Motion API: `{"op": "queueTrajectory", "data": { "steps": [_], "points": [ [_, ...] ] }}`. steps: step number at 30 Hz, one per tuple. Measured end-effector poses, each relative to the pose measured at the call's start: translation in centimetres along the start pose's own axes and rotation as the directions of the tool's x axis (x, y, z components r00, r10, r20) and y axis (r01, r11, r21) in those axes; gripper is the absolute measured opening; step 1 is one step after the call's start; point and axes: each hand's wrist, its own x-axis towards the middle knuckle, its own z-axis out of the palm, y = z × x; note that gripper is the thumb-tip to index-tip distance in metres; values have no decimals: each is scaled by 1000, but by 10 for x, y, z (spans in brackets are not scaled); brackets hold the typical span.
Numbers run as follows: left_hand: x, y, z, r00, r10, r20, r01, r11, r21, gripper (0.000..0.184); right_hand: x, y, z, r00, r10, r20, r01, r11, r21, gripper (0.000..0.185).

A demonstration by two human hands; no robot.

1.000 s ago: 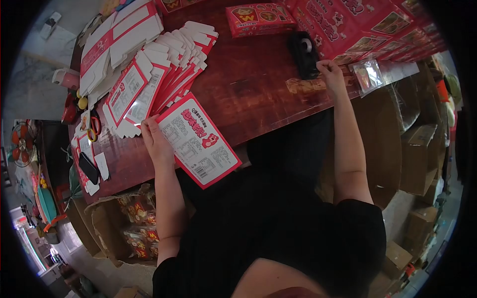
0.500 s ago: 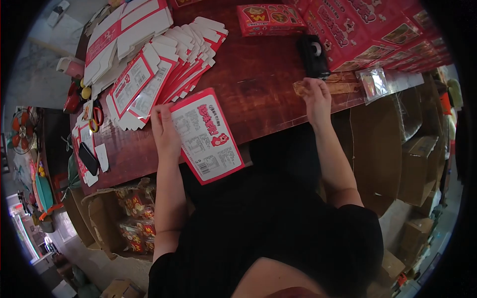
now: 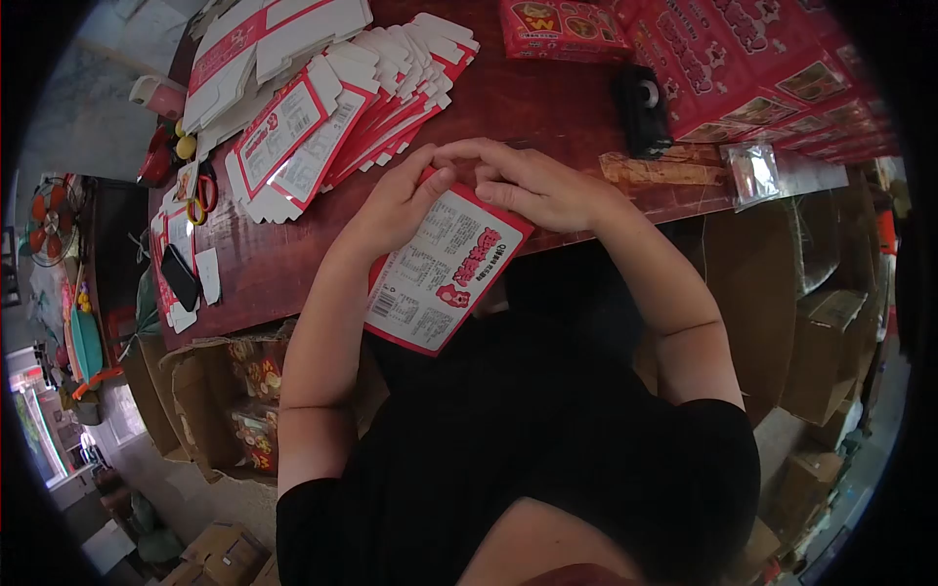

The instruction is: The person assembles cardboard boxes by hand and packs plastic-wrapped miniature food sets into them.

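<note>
A red-bordered white carton (image 3: 440,269) with printed text and a barcode lies tilted over the table's front edge, its near end toward my body. My left hand (image 3: 403,200) grips its upper left side, thumb on the printed face. My right hand (image 3: 532,186) curls around the far end, thumb along the top right corner and fingertips meeting those of the left hand. The fingers hide that far end, so anything between them and the carton cannot be made out. A black tape dispenser (image 3: 640,117) stands on the table beyond my right hand.
Fanned flat cartons (image 3: 391,107) and a white-and-red stack (image 3: 278,54) lie at the left. Scissors (image 3: 202,198) and a phone (image 3: 180,277) are near the left edge. Red packed boxes (image 3: 752,59) rise at the back right. Open cardboard boxes (image 3: 747,283) flank my body below the table.
My right hand has come left from beside the tape dispenser to the carton's far end. The carton has turned clockwise, and my left hand has shifted right with it.
</note>
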Motion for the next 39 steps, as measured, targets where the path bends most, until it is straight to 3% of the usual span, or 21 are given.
{"op": "queueTrajectory", "data": {
  "steps": [3,6,9,10,12,13,16,17,18,19,20,21,22,24,27,30,33,36,39],
  "points": [
    [-1,0,-2,1000,-14,2,14,1000,17,28,3,0,-1,995,97,13,-95,992,-85,52],
    [0,0,-5,999,-41,18,42,997,-60,27,4,19,3,996,16,-87,-18,1000,-21,52],
    [2,-1,-4,999,-50,-21,47,988,-150,25,7,33,-1,966,207,-158,-179,968,175,51],
    [2,2,-4,999,-44,-28,39,987,-157,24,7,35,3,954,279,-106,-210,880,427,50],
    [3,1,-1,999,-30,-31,24,987,-159,23,4,39,12,929,368,40,-242,522,818,47],
    [3,-3,1,999,-22,-27,18,988,-154,23,2,46,11,944,309,120,-267,495,827,38],
    [2,-3,6,981,138,-138,-139,990,2,22,-10,38,10,893,449,29,-277,497,822,32],
    [1,-3,7,957,219,-188,-207,975,81,22,-21,54,-6,925,371,-78,-149,543,826,31],
    [-1,-7,3,950,150,-275,-162,986,-22,22,-35,70,-28,941,288,-179,-23,581,814,29],
    [-4,-12,-5,932,71,-355,-123,984,-127,23,-40,64,-40,710,417,-568,60,767,639,27],
    [-9,-7,-10,890,-24,-456,-105,961,-256,23,-57,68,-64,541,305,-784,-25,937,347,25],
    [-12,-13,-16,845,-110,-524,-125,911,-392,24,-76,79,-84,398,87,-913,-185,983,13,24],
    [-15,-18,-22,794,-205,-573,-155,842,-517,26,-104,108,-114,358,17,-934,-342,933,-114,25],
    [-22,-18,-25,783,-232,-577,-234,749,-619,30,-136,122,-132,297,122,-947,-429,903,-18,27],
    [-26,-34,-25,793,-250,-555,-282,657,-699,32,-149,127,-144,324,359,-875,-668,742,57,25],
    [-26,-43,-23,783,-286,-552,-283,626,-727,32,-147,132,-146,329,514,-792,-579,772,261,22],
    [-28,-46,-21,777,-309,-549,-292,595,-749,33,-151,165,-147,376,364,-852,-211,929,304,16],
    [-34,-51,-24,763,-334,-554,-305,569,-763,35,-145,154,-126,200,246,-948,37,965,258,8],
    [-36,-55,-24,739,-363,-567,-321,550,-771,37,-137,152,-110,136,216,-967,345,904,251,4]
  ]
}}
